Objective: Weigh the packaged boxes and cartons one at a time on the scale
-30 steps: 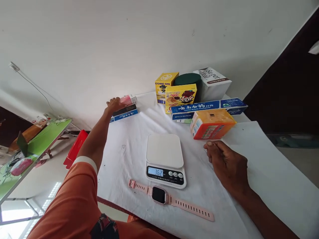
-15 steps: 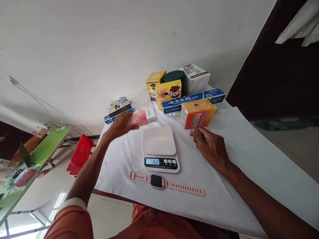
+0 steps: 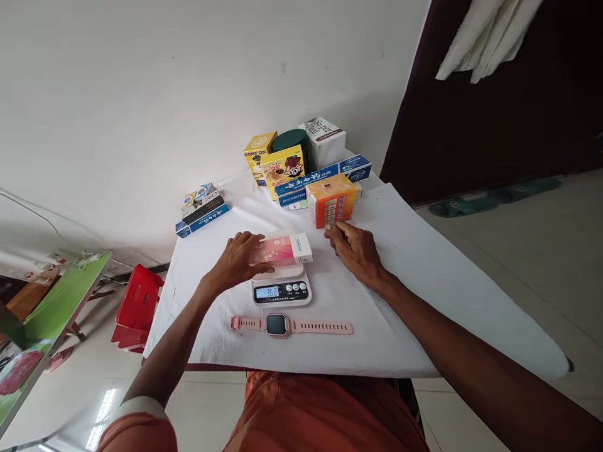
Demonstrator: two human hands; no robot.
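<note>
My left hand (image 3: 237,257) grips the left end of a flat pink and white box (image 3: 281,249), thumb in front and fingers behind. The box is over the plate of a white kitchen scale (image 3: 282,294); whether it touches the plate I cannot tell. The scale's display reads 362. My right hand (image 3: 355,251) rests on the table with its fingers curled closed, right in front of an orange pack (image 3: 332,202). No object shows in it. A pink-strapped smartwatch (image 3: 277,324) lies stretched out in front of the scale.
Behind stand yellow boxes (image 3: 284,169), a dark green round lid (image 3: 289,139), a white box (image 3: 324,141) and a long blue toothpaste box (image 3: 325,180). More small boxes (image 3: 202,211) are stacked at the back left. A red chair (image 3: 137,304) is left of the table.
My left hand has brought the pink and white box down and over the scale. My right hand stays closed by the orange pack. The camera view has shifted.
</note>
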